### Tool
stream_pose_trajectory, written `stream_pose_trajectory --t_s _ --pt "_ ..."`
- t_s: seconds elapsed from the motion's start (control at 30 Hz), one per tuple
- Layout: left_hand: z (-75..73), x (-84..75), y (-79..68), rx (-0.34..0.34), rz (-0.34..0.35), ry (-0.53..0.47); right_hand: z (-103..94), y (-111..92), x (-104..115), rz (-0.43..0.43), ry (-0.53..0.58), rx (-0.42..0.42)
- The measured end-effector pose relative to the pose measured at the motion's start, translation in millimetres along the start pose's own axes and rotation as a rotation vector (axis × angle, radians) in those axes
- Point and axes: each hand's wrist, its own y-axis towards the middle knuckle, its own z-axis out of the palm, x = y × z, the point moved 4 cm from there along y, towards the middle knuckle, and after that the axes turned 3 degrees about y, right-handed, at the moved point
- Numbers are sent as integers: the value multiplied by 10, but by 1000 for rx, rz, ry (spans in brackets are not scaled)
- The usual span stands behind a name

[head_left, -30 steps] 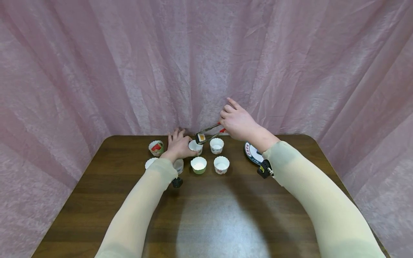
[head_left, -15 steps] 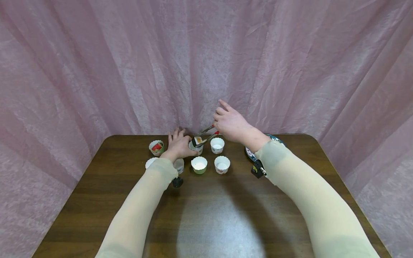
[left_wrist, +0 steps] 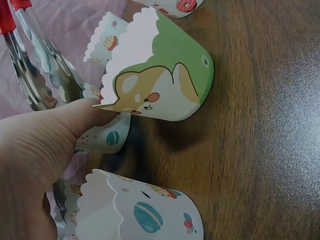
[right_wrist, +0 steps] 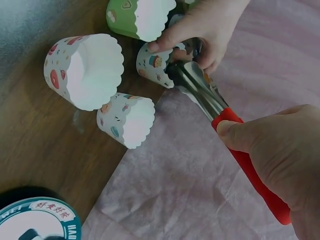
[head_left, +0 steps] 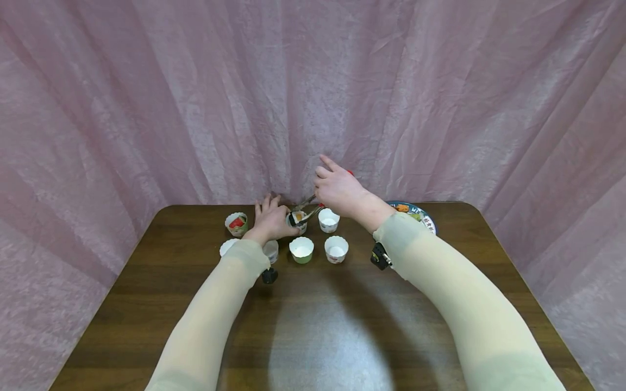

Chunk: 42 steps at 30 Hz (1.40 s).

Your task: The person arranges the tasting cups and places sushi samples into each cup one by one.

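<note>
My left hand (head_left: 270, 220) steadies a small white patterned paper cup (right_wrist: 154, 65) in the back row, thumb on one side and fingers on the other. My right hand (head_left: 339, 190) grips red-handled metal tongs (right_wrist: 245, 162), index finger stretched out in the head view. Between the tong tips is a sushi roll piece (head_left: 299, 216), black outside with white and orange inside. It sits at the mouth of the held cup; in the wrist views the tips and cup mostly hide it.
Close by stand a green paper cup (head_left: 301, 251) and white ones (head_left: 336, 250), (head_left: 329, 221). A cup with red and green pieces (head_left: 237, 224) is at the left. Behind my right forearm lies a blue-rimmed plate (head_left: 430, 224) with food pieces. A pink curtain (head_left: 313, 98) hangs behind the table.
My right hand has moved left and slightly down, lowering the sushi roll piece in the tongs into the mouth of the held cup. More of the plate shows. My left hand has stayed put.
</note>
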Motion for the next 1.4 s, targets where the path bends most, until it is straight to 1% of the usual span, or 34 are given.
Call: stream_pose_trajectory --t_s 0.1,0.37,0.5,0.63,0.73,0.87,1.03,1.2,1.4 --pt "4 3 5 2 3 -14 -1 16 13 -1 -2 -10" --pt "21 17 30 7 1 -7 -9 46 18 8 -6 33" --pt "32 29 40 12 -5 -9 -23 27 -16 18 -1 18" --pt "29 25 21 6 -6 -20 -64 -31 -75 37 -2 25" --pt "23 22 7 1 -6 -25 -117 -100 -135 52 2 25" --pt "10 24 -10 -1 1 -36 -169 -226 -229 74 30 -15" --pt "8 40 -8 -13 15 -44 -186 -407 -354 122 94 -59" --pt "8 50 -8 -20 16 -54 -158 -607 -453 177 168 -37" --pt "13 81 -1 -24 21 -51 -139 -855 -522 216 188 -12"
